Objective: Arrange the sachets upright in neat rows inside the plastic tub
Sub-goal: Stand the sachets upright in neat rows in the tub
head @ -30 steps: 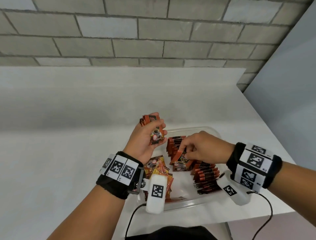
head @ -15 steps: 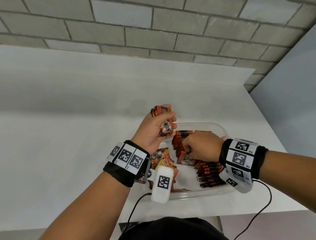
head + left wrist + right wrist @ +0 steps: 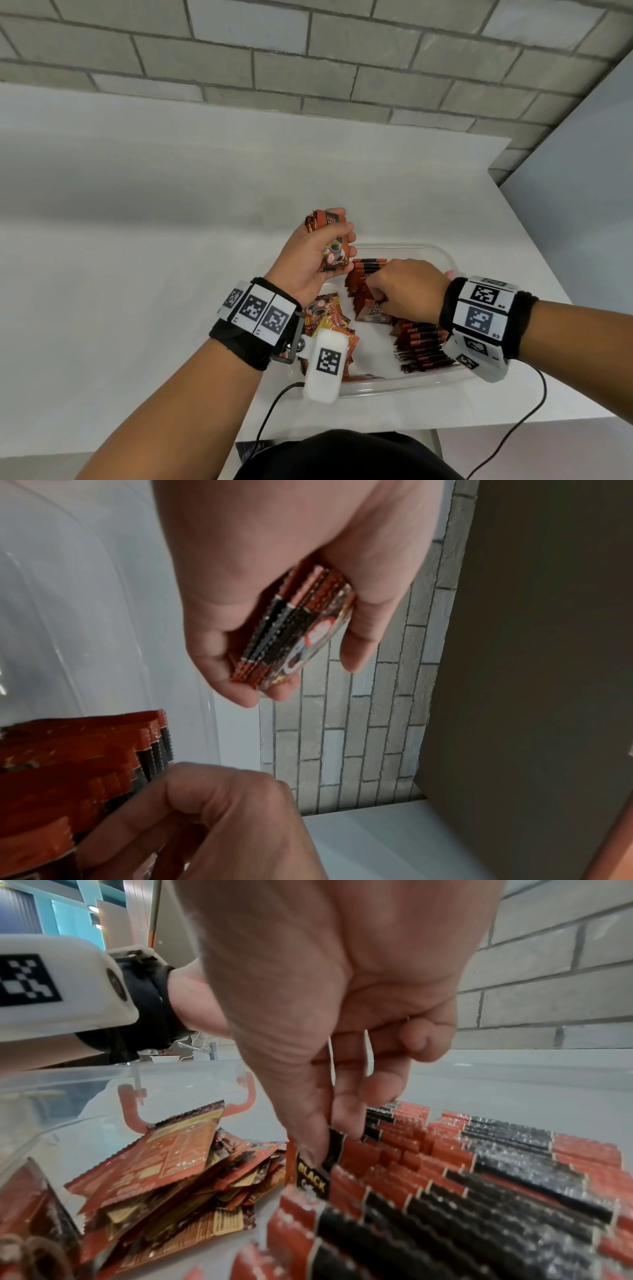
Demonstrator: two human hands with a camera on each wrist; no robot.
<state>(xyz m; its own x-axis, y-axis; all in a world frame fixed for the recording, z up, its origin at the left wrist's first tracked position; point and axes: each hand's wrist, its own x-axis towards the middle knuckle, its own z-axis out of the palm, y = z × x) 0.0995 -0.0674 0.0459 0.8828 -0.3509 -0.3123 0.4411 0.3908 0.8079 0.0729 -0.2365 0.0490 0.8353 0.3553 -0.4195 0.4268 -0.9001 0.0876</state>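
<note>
Starting at the bench's (image 3: 137, 274) near edge, we see a dark garment cut off at the frame bottom and two cables running to our wrist cameras. The clear plastic tub (image 3: 448, 260) sits by the near right corner of the white bench. Inside, loose sachets (image 3: 329, 318) lie in a heap at its left side, partly hidden by the left wrist camera, and upright rows of sachets (image 3: 421, 342) fill its right side. Our right hand (image 3: 407, 291) reaches into the rows, thumb and fingers pinching the top edge of one black-banded sachet (image 3: 315, 1172). Farther out, our left hand (image 3: 308, 257) is curled around a small stack of sachets (image 3: 334, 246) above the tub's far left rim. Beyond, a grey brick wall (image 3: 308, 68) backs the bench; a plain panel stands at right.
</note>
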